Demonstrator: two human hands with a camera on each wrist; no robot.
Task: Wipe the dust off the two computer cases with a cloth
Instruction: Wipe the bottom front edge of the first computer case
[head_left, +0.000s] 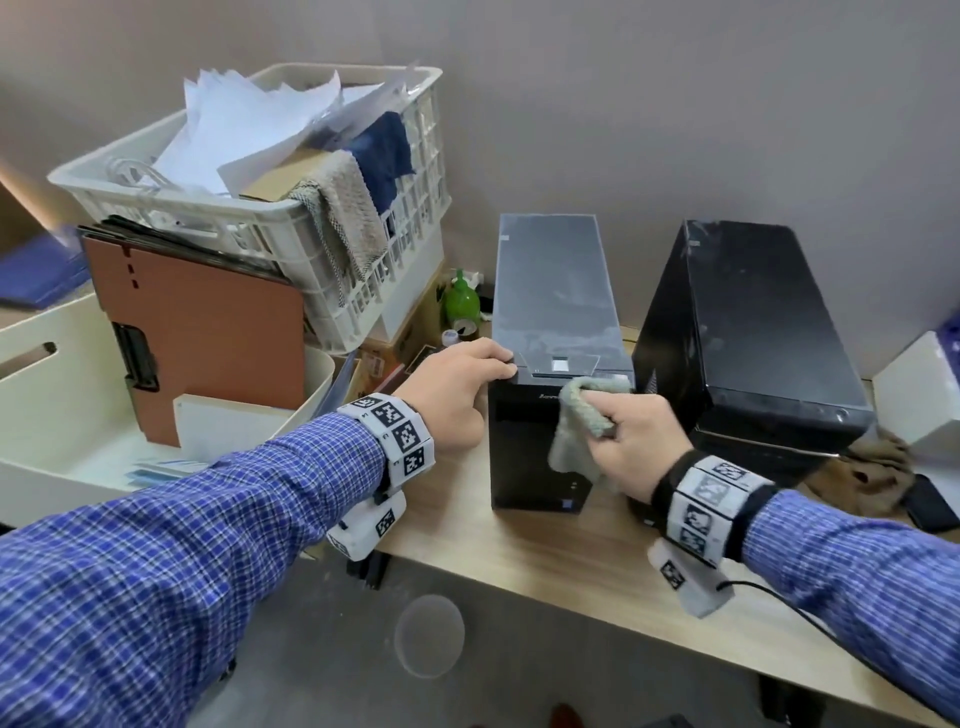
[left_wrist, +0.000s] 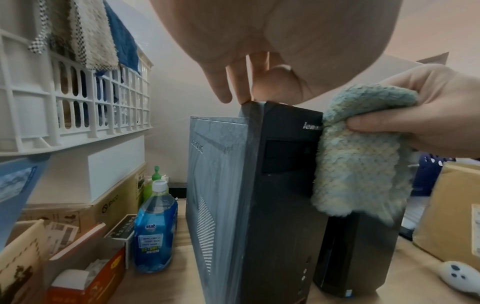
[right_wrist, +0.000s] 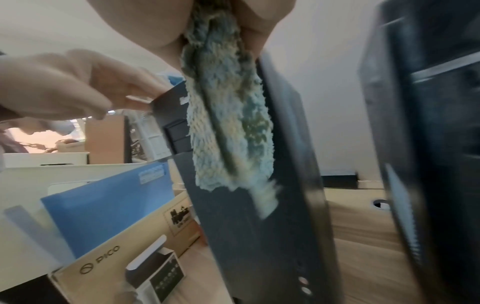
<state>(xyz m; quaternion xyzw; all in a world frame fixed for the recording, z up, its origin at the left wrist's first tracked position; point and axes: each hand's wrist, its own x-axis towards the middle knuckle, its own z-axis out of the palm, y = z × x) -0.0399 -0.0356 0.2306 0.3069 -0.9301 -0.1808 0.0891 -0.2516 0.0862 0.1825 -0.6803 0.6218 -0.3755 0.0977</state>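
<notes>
Two black computer cases stand upright on the wooden table. The left case (head_left: 556, 291) has a dusty grey top; the right case (head_left: 753, 332) is darker. My left hand (head_left: 488, 364) grips the left case (left_wrist: 280, 205) at its top front left corner, fingers down the side and thumb on the front edge. My right hand (head_left: 613, 421) holds a fluffy pale blue-green cloth (head_left: 582, 421) bunched against the upper right of that case's front panel. In the left wrist view the cloth (left_wrist: 358, 154) hangs down past the logo. The right wrist view shows the cloth (right_wrist: 228, 123) draped on the panel.
A white crate (head_left: 171, 208) with papers and spare cloths sits at back left over boxes, beside a cream bin (head_left: 52, 364) and a brown folder (head_left: 208, 332). Bottles (left_wrist: 155, 230) stand left of the cases. A brown rag (head_left: 872, 467) and a phone (head_left: 930, 504) lie right.
</notes>
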